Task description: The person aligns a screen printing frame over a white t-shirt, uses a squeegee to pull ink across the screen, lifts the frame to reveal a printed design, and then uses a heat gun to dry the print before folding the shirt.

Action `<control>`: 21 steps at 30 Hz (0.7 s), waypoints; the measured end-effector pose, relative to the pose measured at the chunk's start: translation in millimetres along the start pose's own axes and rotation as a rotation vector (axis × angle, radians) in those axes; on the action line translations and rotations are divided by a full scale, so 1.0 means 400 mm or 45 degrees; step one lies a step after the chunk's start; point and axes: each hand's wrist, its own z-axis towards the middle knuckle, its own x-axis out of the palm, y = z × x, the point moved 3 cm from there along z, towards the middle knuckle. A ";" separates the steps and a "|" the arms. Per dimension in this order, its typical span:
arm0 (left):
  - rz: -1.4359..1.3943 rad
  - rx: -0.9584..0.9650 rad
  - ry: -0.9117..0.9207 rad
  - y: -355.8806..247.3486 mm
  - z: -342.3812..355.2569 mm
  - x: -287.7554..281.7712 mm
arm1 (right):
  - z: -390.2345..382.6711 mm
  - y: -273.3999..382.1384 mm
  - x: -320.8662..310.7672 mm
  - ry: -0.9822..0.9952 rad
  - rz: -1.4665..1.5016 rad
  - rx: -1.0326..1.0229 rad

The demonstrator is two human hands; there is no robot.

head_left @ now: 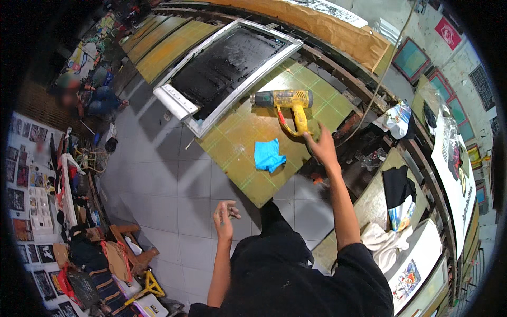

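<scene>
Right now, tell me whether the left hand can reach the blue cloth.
Probably yes: the left hand looks empty near the board, and nothing seems to block its way to the blue cloth.

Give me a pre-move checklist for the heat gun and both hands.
1. Heat gun lying on the board: ok.
2. Right hand gripping firmly: cannot tell; it is at the handle's end.
3. Left hand off the board: ok.
4. Nozzle off the blue cloth: ok.
5. Nozzle pointing away from the framed screen: not ok.
6. Power off: cannot tell.
</scene>
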 end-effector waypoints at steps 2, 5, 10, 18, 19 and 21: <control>0.011 -0.117 -0.038 -0.004 0.052 -0.017 | 0.082 0.053 0.083 0.056 -0.234 0.065; 0.022 -0.202 -0.048 -0.024 0.132 -0.019 | 0.167 -0.004 0.191 0.038 -0.318 0.088; 0.005 -0.284 0.014 -0.058 0.241 0.045 | 0.184 -0.076 0.203 0.203 0.009 0.205; -0.077 -0.113 0.543 -0.244 0.334 0.296 | 0.010 0.157 -0.058 0.508 0.537 0.610; -0.154 -0.060 0.666 -0.274 0.332 0.332 | -0.027 0.187 -0.086 0.492 0.626 0.682; -0.182 0.081 0.817 -0.335 0.301 0.399 | -0.104 0.220 -0.125 0.348 0.746 0.652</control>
